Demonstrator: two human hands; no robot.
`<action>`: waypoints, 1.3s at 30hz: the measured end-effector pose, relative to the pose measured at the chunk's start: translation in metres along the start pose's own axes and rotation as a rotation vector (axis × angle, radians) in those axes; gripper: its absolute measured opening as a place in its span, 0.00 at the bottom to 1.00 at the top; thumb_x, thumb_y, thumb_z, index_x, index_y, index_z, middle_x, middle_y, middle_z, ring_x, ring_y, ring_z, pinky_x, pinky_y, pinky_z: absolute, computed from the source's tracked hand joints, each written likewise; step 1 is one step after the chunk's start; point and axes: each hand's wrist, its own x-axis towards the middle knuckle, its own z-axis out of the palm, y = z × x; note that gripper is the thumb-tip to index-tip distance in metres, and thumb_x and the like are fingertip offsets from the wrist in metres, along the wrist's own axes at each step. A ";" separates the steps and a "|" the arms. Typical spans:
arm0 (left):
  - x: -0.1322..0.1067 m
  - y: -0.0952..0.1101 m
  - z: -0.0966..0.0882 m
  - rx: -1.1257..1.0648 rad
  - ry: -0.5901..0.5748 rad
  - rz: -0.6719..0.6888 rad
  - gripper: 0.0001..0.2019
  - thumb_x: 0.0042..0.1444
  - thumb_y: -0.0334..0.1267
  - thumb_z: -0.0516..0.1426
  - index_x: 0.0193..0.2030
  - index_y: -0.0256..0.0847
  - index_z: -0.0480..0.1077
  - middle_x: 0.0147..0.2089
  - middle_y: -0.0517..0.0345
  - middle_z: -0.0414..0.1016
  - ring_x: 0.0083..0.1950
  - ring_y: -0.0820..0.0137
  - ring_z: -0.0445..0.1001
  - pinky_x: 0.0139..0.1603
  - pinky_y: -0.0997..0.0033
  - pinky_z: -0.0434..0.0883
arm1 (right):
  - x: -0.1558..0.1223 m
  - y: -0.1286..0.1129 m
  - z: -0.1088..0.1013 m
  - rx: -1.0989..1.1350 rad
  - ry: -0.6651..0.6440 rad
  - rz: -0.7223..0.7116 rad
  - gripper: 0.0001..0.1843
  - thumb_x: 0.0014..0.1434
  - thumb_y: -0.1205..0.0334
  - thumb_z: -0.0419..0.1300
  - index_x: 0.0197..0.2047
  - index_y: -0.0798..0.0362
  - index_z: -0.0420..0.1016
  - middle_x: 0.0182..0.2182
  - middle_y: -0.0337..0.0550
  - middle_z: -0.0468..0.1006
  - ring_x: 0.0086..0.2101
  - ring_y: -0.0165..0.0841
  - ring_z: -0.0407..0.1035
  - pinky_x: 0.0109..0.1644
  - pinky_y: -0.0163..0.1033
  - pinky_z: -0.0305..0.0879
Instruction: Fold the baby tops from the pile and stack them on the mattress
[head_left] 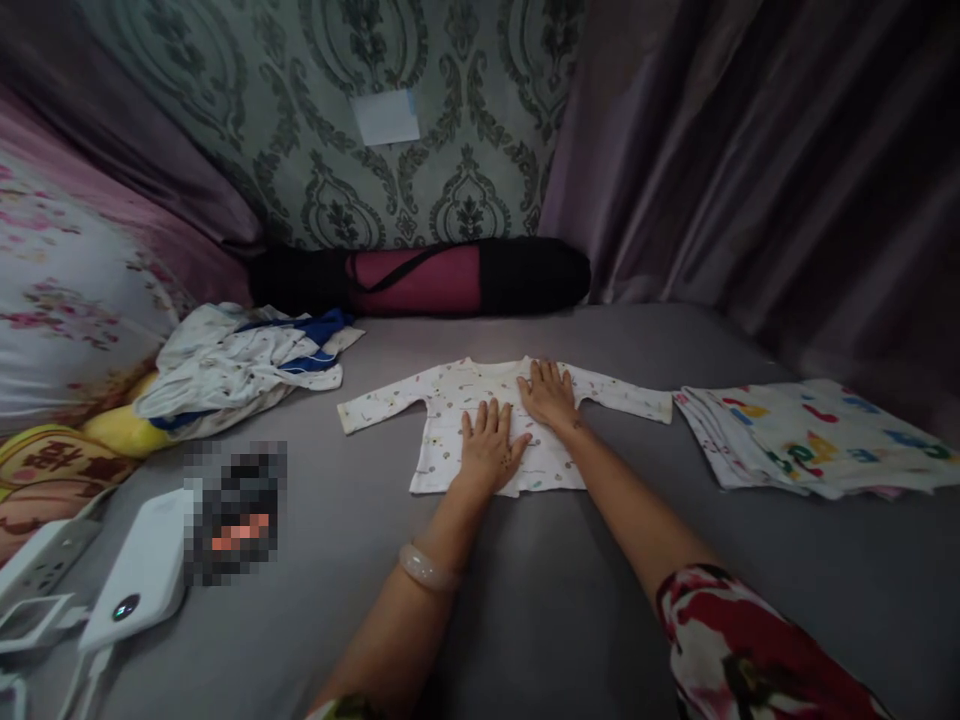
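A small white long-sleeved baby shirt point(450, 430) with a tiny scattered print lies spread flat on the grey bed sheet point(300, 600), both sleeves stretched out sideways. My left hand point(491, 445) rests palm down on the middle of the shirt, its fingers apart. Higher up, near the neckline and the right shoulder, my right hand point(550, 393) presses flat on the fabric with fingers extended. Neither hand grips the cloth. A pale bangle point(427, 568) circles my left wrist.
Left of the shirt lies a rumpled pile of clothes point(240, 355); to its right, a folded printed cloth stack point(817, 435). A black and maroon roll bag point(420, 278) lies along the wall. A white power bank point(139, 570) with cables and a power strip point(49, 560) sit at front left.
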 end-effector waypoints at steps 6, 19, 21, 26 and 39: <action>-0.002 0.006 -0.009 0.075 0.048 0.095 0.32 0.66 0.53 0.40 0.69 0.33 0.52 0.73 0.41 0.43 0.74 0.54 0.41 0.70 0.41 0.43 | 0.001 0.004 -0.013 0.071 -0.055 -0.003 0.35 0.68 0.48 0.33 0.70 0.62 0.48 0.70 0.54 0.46 0.68 0.43 0.37 0.69 0.53 0.32; -0.006 0.021 -0.002 0.068 -0.065 0.256 0.35 0.66 0.57 0.36 0.70 0.34 0.50 0.73 0.44 0.46 0.74 0.56 0.44 0.70 0.43 0.44 | -0.019 0.042 -0.009 0.044 0.026 0.157 0.40 0.68 0.46 0.36 0.69 0.71 0.48 0.69 0.61 0.47 0.67 0.47 0.39 0.68 0.52 0.34; -0.007 0.022 -0.004 0.083 -0.085 0.256 0.34 0.66 0.57 0.37 0.71 0.35 0.50 0.73 0.44 0.46 0.74 0.55 0.44 0.70 0.43 0.45 | -0.018 0.043 -0.014 0.101 -0.017 0.160 0.39 0.68 0.46 0.35 0.69 0.70 0.48 0.69 0.60 0.46 0.68 0.47 0.38 0.69 0.53 0.33; -0.008 0.021 -0.004 0.100 -0.083 0.268 0.34 0.66 0.56 0.37 0.71 0.35 0.49 0.73 0.44 0.46 0.73 0.55 0.44 0.70 0.43 0.46 | -0.017 0.076 -0.043 0.311 -0.029 0.121 0.34 0.69 0.51 0.31 0.70 0.60 0.52 0.67 0.50 0.56 0.66 0.37 0.49 0.67 0.42 0.47; 0.075 0.042 -0.048 0.070 -0.111 0.234 0.16 0.64 0.40 0.46 0.42 0.40 0.74 0.46 0.48 0.78 0.50 0.61 0.75 0.54 0.59 0.67 | -0.035 0.165 -0.053 -0.033 0.119 0.453 0.22 0.60 0.70 0.46 0.48 0.58 0.79 0.50 0.60 0.75 0.54 0.52 0.61 0.52 0.53 0.56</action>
